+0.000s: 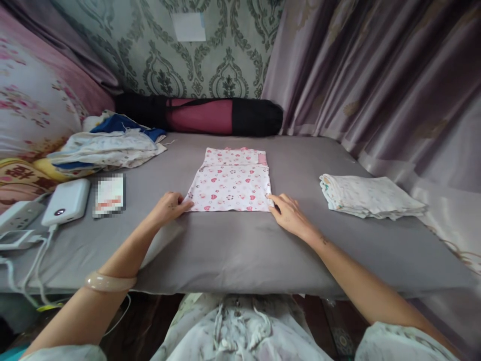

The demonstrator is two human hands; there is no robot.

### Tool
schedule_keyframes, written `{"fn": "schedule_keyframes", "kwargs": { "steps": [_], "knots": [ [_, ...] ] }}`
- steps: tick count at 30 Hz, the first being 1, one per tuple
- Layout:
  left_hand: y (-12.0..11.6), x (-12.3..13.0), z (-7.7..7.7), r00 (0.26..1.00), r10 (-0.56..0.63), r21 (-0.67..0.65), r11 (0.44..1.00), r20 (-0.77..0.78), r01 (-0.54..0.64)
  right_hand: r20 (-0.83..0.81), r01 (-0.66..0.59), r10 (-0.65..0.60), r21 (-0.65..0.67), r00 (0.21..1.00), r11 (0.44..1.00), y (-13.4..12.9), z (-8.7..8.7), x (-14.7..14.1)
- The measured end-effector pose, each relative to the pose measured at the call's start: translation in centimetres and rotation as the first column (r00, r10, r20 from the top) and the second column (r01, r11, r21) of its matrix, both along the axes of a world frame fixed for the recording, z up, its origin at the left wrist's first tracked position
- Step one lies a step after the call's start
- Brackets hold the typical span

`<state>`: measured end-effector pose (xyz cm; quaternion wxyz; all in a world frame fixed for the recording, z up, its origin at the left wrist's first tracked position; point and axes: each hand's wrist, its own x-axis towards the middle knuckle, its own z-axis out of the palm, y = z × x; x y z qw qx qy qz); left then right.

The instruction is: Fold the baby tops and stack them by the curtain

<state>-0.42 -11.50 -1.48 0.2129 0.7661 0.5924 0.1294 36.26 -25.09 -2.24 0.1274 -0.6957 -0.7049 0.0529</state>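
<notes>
A small white garment [231,185] printed with pink hearts and flowers lies folded flat on the grey sheet [233,250]. Its far part is folded over, and a bit of pink trim shows at the far edge. At its near left corner, my left hand [170,208] pinches the cloth between thumb and fingers. My right hand [288,213] grips the near right corner the same way. The near edge of the garment runs straight between both hands.
Folded white cloths [370,196] are stacked at right. Crumpled clothes [112,145] lie at left, near a power bank [66,200], a power strip [18,215] with cables and a blurred-out card [108,194]. A long black and maroon bag [199,116] lines the wall.
</notes>
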Motion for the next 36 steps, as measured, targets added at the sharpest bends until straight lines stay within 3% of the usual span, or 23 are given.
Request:
{"fn": "schedule_keyframes", "kwargs": {
  "steps": [4,8,12,16,19,23,26,29,33,36],
  "knots": [
    [-1.2,0.2,0.9,0.966,0.066,-0.107,0.993,0.251,-0.040,-0.075,-0.089,0.091,0.021,0.993,0.996,-0.4,-0.4,0.3],
    [-1.4,0.5,2.0,0.849,0.141,-0.277,0.961,0.510,0.006,-0.085,-0.112,0.115,0.036,0.990,0.993,-0.6,-0.4,0.5],
    [-0.7,1.0,3.3,0.577,0.372,-0.457,0.890,0.727,0.002,-0.061,-0.080,0.083,0.049,0.995,0.996,-0.7,0.1,0.0],
    [-0.3,1.7,4.5,0.294,0.513,-0.561,0.821,0.806,0.106,0.028,-0.004,0.004,0.018,1.000,1.000,-0.5,0.9,-1.1],
    [-0.3,2.4,5.2,0.171,0.551,-0.574,0.808,0.817,0.138,0.068,0.047,-0.045,-0.034,0.997,0.998,0.0,1.3,-1.6],
    [0.0,3.0,5.7,0.079,0.560,-0.565,0.811,0.825,0.154,0.096,0.077,-0.069,-0.082,0.993,0.994,0.6,1.6,-1.9],
    [0.5,3.4,5.8,0.044,0.577,-0.577,0.805,0.816,0.142,0.124,0.076,-0.068,-0.065,0.990,0.995,0.7,1.5,-2.0],
    [0.8,3.6,5.5,0.072,0.554,-0.559,0.820,0.829,0.126,0.169,0.087,-0.078,-0.049,0.983,0.995,0.6,1.3,-1.9],
    [0.9,3.4,4.6,0.221,0.441,-0.460,0.887,0.870,0.044,0.172,0.091,-0.086,-0.020,0.981,0.996,0.7,1.4,-1.0],
    [0.6,2.6,3.8,0.422,0.324,-0.342,0.939,0.847,-0.034,0.129,0.057,-0.061,0.033,0.990,0.998,0.7,2.0,0.0]
  ]
}}
